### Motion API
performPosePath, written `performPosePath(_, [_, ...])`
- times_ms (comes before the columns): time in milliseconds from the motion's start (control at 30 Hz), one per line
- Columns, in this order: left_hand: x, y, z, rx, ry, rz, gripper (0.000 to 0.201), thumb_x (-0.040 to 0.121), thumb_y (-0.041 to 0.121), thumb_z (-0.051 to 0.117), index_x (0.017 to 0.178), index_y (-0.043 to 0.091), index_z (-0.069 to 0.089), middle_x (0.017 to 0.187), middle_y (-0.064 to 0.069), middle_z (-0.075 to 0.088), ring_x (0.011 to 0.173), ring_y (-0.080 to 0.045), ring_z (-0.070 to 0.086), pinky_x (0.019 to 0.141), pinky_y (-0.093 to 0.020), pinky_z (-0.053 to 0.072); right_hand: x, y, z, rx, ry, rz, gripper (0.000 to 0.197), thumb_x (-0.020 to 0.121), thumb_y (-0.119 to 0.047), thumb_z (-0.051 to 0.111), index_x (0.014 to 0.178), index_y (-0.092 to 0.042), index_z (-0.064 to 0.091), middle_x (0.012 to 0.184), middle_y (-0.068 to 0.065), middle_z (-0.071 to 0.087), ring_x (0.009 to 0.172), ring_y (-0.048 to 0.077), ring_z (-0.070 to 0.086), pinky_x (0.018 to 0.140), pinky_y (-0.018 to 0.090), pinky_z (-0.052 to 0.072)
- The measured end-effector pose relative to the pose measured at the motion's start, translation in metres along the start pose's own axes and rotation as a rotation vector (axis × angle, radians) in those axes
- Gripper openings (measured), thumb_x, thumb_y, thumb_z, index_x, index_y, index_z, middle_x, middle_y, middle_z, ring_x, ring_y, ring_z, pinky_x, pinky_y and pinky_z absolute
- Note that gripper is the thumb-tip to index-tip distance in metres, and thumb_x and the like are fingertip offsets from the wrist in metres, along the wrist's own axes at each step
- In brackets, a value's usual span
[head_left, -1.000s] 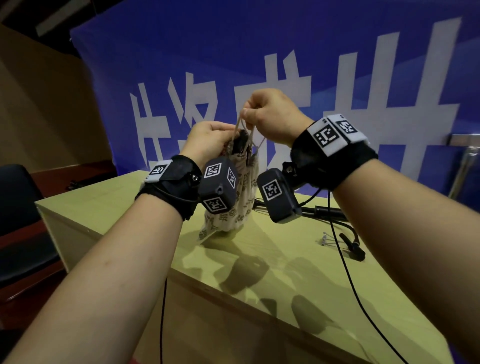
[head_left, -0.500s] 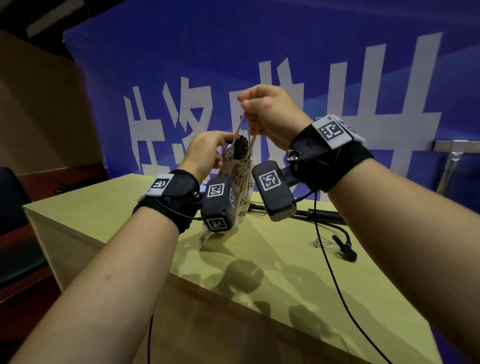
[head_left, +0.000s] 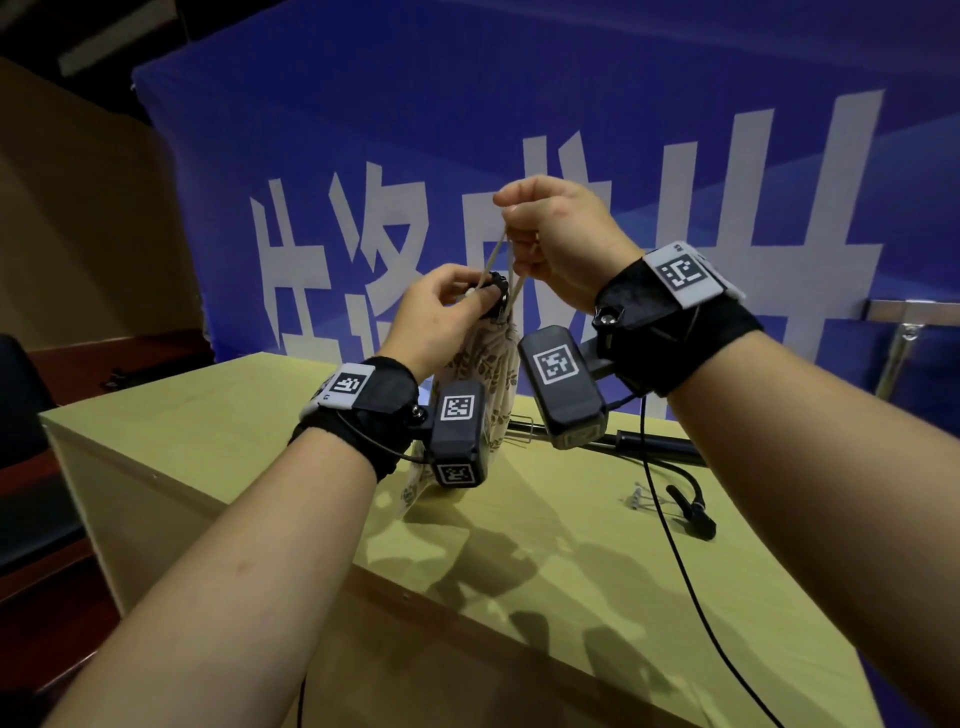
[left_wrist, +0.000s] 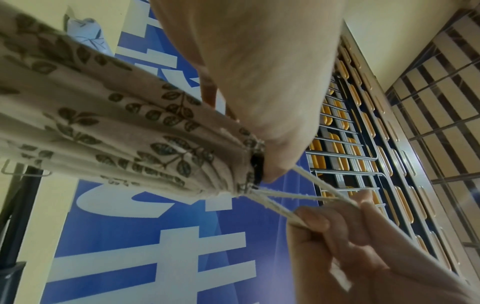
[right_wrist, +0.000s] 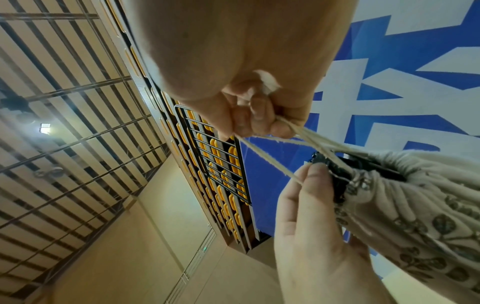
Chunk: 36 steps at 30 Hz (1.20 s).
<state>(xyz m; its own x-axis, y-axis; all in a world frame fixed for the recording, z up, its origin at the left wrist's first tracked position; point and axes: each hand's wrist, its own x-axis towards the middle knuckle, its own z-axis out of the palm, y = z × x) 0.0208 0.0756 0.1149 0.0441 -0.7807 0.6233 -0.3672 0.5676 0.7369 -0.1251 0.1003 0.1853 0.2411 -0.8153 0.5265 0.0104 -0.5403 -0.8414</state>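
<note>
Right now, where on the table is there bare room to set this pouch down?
The table is bare left of the pouch, out to its left edge, and along the near edge left of the black cable. Crowded: right of the pouch, around the black rod and cable.

Desk (head_left: 208, 415) left half and near edge are open, easy passage there. Right side is cluttered: black stand arm (head_left: 649, 444) lying across it, cable (head_left: 675, 551) trailing over the front edge. Bag (head_left: 493, 364) blocks desk centre (cords (head_left: 498, 260) taut above it). Banner (head_left: 571, 104) walls off the back.
</note>
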Motion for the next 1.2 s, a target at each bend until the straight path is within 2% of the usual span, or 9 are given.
performPosePath(133, [-0.004, 0.0, 0.003, -0.064, 0.031, -0.018, 0.011, 0.091, 0.023, 0.063, 0.101, 0.02, 0.064, 0.095, 0.004, 0.068, 0.086, -0.005, 0.063, 0.069, -0.015, 0.045, 0.0, -0.001, -0.001, 0.052, 0.022, 0.009, 0.021, 0.094, 0.003, 0.038, 0.094, -0.012, 0.054, 0.059, -0.003, 0.038, 0.047, 0.008, 0.037, 0.051, 0.023, 0.035])
performPosePath(467, [-0.003, 0.006, 0.008, -0.035, -0.031, -0.03, 0.01, 0.091, 0.018, 0.062, 0.089, 0.024, 0.054, 0.092, 0.002, 0.065, 0.083, -0.01, 0.063, 0.066, -0.019, 0.045, -0.007, -0.002, -0.012, 0.061, 0.013, 0.012, 0.02, 0.091, 0.002, 0.044, 0.103, -0.01, 0.052, 0.062, -0.002, 0.037, 0.049, 0.009, 0.034, 0.051, 0.024, 0.032])
performPosePath(567, [0.001, 0.014, 0.006, -0.051, -0.163, -0.053, 0.025, 0.094, 0.012, 0.056, 0.11, 0.031, 0.053, 0.102, 0.0, 0.062, 0.096, -0.017, 0.062, 0.076, -0.027, 0.049, -0.008, -0.001, -0.014, 0.034, -0.035, 0.011, 0.021, 0.091, 0.004, 0.044, 0.106, -0.009, 0.051, 0.065, 0.0, 0.037, 0.049, 0.008, 0.035, 0.05, 0.022, 0.035])
performPosePath(633, [0.004, 0.02, 0.006, -0.02, -0.259, -0.088, 0.039, 0.096, 0.008, 0.05, 0.125, 0.035, 0.05, 0.107, 0.002, 0.06, 0.096, -0.013, 0.061, 0.072, -0.023, 0.048, -0.007, -0.001, -0.014, 0.038, -0.039, 0.01, 0.022, 0.089, 0.006, 0.043, 0.103, -0.009, 0.051, 0.066, 0.001, 0.036, 0.049, 0.009, 0.034, 0.051, 0.023, 0.036])
performPosePath(700, [0.008, 0.028, 0.007, 0.003, -0.31, -0.128, 0.033, 0.096, 0.005, 0.046, 0.117, 0.029, 0.056, 0.103, 0.002, 0.062, 0.091, -0.012, 0.061, 0.065, -0.018, 0.048, -0.005, 0.001, -0.016, 0.033, -0.022, 0.012, 0.024, 0.088, 0.007, 0.043, 0.101, -0.011, 0.052, 0.067, 0.002, 0.035, 0.05, 0.009, 0.033, 0.053, 0.026, 0.033])
performPosePath(867, [0.015, 0.033, 0.007, 0.161, -0.36, -0.062, 0.017, 0.099, 0.01, 0.045, 0.101, 0.021, 0.057, 0.093, 0.005, 0.061, 0.084, -0.007, 0.059, 0.062, -0.017, 0.043, -0.005, 0.008, -0.026, 0.033, 0.034, 0.004, 0.025, 0.087, 0.008, 0.042, 0.097, -0.013, 0.053, 0.07, 0.004, 0.039, 0.052, 0.01, 0.036, 0.053, 0.025, 0.035])
performPosePath(967, [0.014, 0.036, 0.007, 0.139, -0.298, -0.025, 0.011, 0.099, 0.013, 0.045, 0.097, 0.019, 0.054, 0.089, 0.003, 0.061, 0.08, -0.007, 0.059, 0.058, -0.012, 0.047, -0.004, 0.007, -0.029, 0.064, 0.087, -0.03, 0.026, 0.087, 0.01, 0.042, 0.096, -0.011, 0.053, 0.072, 0.004, 0.045, 0.051, 0.01, 0.039, 0.052, 0.024, 0.038])
performPosePath(1067, [0.015, 0.046, 0.004, 0.132, -0.246, 0.001, 0.002, 0.1, 0.016, 0.045, 0.099, 0.015, 0.046, 0.083, 0.002, 0.058, 0.064, 0.0, 0.06, 0.047, -0.008, 0.043, -0.002, 0.003, -0.028, 0.064, 0.128, -0.064, 0.026, 0.087, 0.011, 0.042, 0.093, -0.012, 0.053, 0.076, 0.004, 0.046, 0.057, 0.011, 0.042, 0.054, 0.024, 0.041])
performPosePath(1200, [0.023, 0.065, 0.004, 0.131, -0.204, 0.041, 0.012, 0.101, 0.016, 0.045, 0.09, 0.022, 0.045, 0.077, 0.002, 0.054, 0.046, 0.004, 0.052, 0.045, -0.012, 0.041, 0.001, -0.009, -0.032, 0.072, 0.201, -0.131, 0.028, 0.085, 0.012, 0.044, 0.085, -0.014, 0.054, 0.076, 0.002, 0.046, 0.062, 0.012, 0.044, 0.057, 0.026, 0.04])
